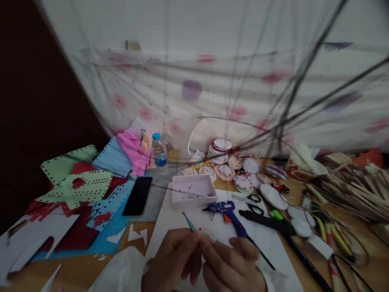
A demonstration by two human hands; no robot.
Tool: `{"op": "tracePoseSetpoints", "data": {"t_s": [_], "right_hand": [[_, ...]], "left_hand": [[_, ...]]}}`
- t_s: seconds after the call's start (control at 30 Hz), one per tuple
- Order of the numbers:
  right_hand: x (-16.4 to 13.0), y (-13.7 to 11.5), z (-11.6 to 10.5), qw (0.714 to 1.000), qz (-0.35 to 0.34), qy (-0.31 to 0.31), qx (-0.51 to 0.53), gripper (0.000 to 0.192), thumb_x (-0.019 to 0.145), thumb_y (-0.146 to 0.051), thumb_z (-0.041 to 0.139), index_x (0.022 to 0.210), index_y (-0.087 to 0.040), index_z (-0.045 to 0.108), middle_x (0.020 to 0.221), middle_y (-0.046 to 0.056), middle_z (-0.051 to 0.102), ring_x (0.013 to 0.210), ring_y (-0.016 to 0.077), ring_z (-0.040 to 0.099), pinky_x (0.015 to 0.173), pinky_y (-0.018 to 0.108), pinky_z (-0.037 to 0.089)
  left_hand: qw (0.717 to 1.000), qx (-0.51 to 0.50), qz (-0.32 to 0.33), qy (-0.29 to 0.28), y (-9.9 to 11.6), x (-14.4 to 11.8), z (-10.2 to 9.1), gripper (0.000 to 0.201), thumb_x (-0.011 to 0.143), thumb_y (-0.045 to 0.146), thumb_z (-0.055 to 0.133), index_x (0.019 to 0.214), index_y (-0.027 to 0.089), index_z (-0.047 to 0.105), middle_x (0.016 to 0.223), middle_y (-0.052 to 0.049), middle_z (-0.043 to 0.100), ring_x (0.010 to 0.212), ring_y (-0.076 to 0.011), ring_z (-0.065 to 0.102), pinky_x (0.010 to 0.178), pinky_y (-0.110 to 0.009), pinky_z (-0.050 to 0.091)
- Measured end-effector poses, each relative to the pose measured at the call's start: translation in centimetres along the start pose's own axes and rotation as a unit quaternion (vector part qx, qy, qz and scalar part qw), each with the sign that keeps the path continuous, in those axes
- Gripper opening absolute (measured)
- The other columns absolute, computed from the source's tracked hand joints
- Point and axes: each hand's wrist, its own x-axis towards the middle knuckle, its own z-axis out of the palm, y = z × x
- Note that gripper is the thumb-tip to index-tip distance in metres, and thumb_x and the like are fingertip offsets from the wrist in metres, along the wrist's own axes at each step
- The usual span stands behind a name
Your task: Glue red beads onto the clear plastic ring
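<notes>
My left hand (pixel 174 257) is closed in a pinch at the near end of a thin teal stick (pixel 189 222), which points up and away with a small red tip. Fingertips of my right hand (pixel 232 261) meet those of the left. They are pressed together at the edge of a pale, see-through round piece (pixel 209 234), mostly hidden behind the fingers. A tiny red bead (pixel 199 229) shows beside it. Both hands are over a white sheet (pixel 164 219). Beyond them stands a shallow white box (pixel 179 202) with a few small red beads inside.
Right of the box lie a blue glue gun (pixel 226 209), black scissors (pixel 254 198) and a black tool (pixel 267 222). Several decorated round pieces (pixel 225 172) are piled behind. A phone (pixel 138 196), bottle (pixel 159 154) and felt sheets (pixel 91 182) are left; wooden sticks (pixel 355 182) are right.
</notes>
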Motion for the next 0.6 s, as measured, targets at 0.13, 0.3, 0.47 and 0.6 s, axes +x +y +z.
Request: {"op": "tracePoseSetpoints", "data": {"t_s": [0.13,0.3,0.47,0.6], "right_hand": [[-1.0,-1.7,0.2,0.994,-0.057,0.008,-0.091,0.020,0.087,-0.010,0.048,0.088,-0.023,0.063,0.094,0.003,0.075,0.075,0.0162,0.066,0.072,0.033,0.047],[-2.4,-2.2,1.0,0.994,-0.048,-0.019,-0.098,0.015,0.081,-0.009,0.053,0.086,-0.020,0.062,0.098,0.008,0.073,0.071,0.0176,0.063,0.075,0.035,0.049],[-3.7,-1.8,0.5,0.999,-0.004,-0.035,-0.005,0.014,0.083,-0.018,0.051,0.096,-0.021,0.056,0.105,0.008,0.071,0.081,0.0199,0.064,0.076,0.037,0.053],[-5.9,0.4,-0.1,0.994,0.105,-0.015,0.028,0.025,0.082,-0.010,0.046,0.103,-0.021,0.051,0.095,0.009,0.068,0.086,0.0214,0.064,0.073,0.035,0.054]], "left_hand": [[0.997,-0.045,-0.037,0.045,-2.2,-0.6,1.2,0.053,0.074,0.068,0.049,0.057,0.018,0.057,0.040,0.002,0.041,0.038,-0.0099,0.031,0.040,-0.026,0.019],[0.994,-0.048,-0.025,0.095,-4.5,-0.9,1.2,0.047,0.076,0.061,0.051,0.056,0.018,0.054,0.042,0.003,0.038,0.041,-0.0102,0.031,0.043,-0.026,0.022],[0.998,0.020,-0.001,0.060,-5.1,0.1,0.1,0.050,0.078,0.057,0.050,0.045,0.019,0.043,0.038,0.005,0.030,0.039,-0.0095,0.028,0.045,-0.026,0.021],[0.994,0.049,0.029,0.095,-5.5,1.7,-2.1,0.046,0.080,0.055,0.047,0.056,0.016,0.057,0.041,0.006,0.032,0.041,-0.0096,0.029,0.046,-0.025,0.020]]}}
